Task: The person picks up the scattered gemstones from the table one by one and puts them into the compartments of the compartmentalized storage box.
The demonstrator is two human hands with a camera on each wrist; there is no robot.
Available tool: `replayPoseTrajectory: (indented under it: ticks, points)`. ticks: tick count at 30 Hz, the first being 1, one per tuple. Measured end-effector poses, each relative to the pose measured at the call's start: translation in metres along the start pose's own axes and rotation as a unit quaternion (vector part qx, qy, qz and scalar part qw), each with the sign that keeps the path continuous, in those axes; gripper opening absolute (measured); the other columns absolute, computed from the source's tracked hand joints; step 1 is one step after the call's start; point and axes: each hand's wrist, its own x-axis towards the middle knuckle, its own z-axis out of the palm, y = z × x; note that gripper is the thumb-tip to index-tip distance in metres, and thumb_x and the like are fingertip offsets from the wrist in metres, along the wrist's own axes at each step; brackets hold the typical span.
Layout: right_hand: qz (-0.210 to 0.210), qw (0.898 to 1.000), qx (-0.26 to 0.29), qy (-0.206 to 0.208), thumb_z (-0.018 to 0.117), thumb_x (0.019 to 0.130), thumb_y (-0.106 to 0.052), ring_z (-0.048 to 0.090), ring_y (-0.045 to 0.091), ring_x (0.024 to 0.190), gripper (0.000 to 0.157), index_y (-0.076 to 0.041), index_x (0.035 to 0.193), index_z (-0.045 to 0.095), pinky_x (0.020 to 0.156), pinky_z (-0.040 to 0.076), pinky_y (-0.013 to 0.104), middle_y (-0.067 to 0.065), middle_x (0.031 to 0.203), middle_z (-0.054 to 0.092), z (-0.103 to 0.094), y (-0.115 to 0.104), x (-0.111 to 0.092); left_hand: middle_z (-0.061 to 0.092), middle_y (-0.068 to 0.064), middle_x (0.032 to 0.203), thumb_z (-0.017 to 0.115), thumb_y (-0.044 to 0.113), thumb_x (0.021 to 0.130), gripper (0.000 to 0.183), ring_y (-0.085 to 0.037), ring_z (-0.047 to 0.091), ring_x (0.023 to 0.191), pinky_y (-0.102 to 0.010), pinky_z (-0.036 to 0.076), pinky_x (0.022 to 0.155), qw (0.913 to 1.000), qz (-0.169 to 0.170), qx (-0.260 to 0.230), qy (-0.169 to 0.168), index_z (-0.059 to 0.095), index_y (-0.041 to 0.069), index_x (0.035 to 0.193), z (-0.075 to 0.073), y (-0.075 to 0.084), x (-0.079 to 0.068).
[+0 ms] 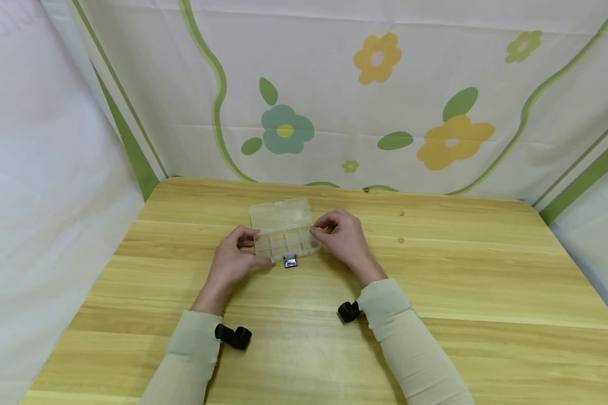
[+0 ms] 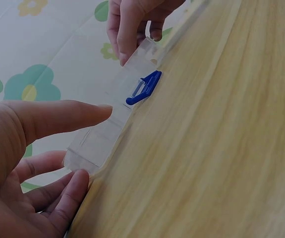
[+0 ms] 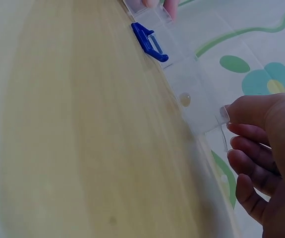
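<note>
A clear plastic compartment box [image 1: 286,241] lies on the table with its lid [image 1: 281,214] tipped back, away from the person. A blue latch [image 2: 144,88] sticks out from its front edge. My left hand [image 1: 233,256] grips the box's left end, thumb along the front side and fingers at the far corner. Over the right end, my right hand [image 1: 340,233] pinches a small clear disc-like piece [image 3: 224,115] between thumb and fingertip, right at the box wall. A small round bead-like piece [image 3: 184,99] shows in the right-end compartment.
Several small pieces lie to the right of and behind the box, among them a brown one [image 1: 366,190] at the back edge and a pale one [image 1: 401,240]. A flowered cloth [image 1: 329,95] hangs behind the wooden table [image 1: 294,349].
</note>
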Motion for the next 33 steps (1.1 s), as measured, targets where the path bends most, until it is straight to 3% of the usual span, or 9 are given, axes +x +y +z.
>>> replayPoseTrajectory:
  ticks: [19,33]
  points:
    - [0.004,1.000,-0.013,0.005,0.084,0.094,-0.020,0.066,0.021,0.087,0.010,-0.012,0.098,0.081,0.077,0.054,0.033,0.005,0.099,0.071,0.000,0.001,-0.001,0.063,-0.017,0.138,0.097,0.010,0.073,0.073,-0.035,0.061,0.125,-0.049,0.050,0.107,1.0000,0.001,0.005,0.004,0.066,0.013,0.139,0.000,0.000,0.000]
    - [0.023,0.999,-0.035,0.015,0.082,0.095,-0.016,0.066,0.023,0.091,0.005,-0.012,0.098,0.082,0.082,0.055,0.037,0.005,0.100,0.072,-0.021,0.014,-0.003,0.062,-0.016,0.137,0.096,0.009,0.074,0.072,-0.033,0.064,0.118,-0.043,0.052,0.101,1.0000,0.000,0.003,0.000,0.066,0.012,0.140,0.000,0.001,-0.002]
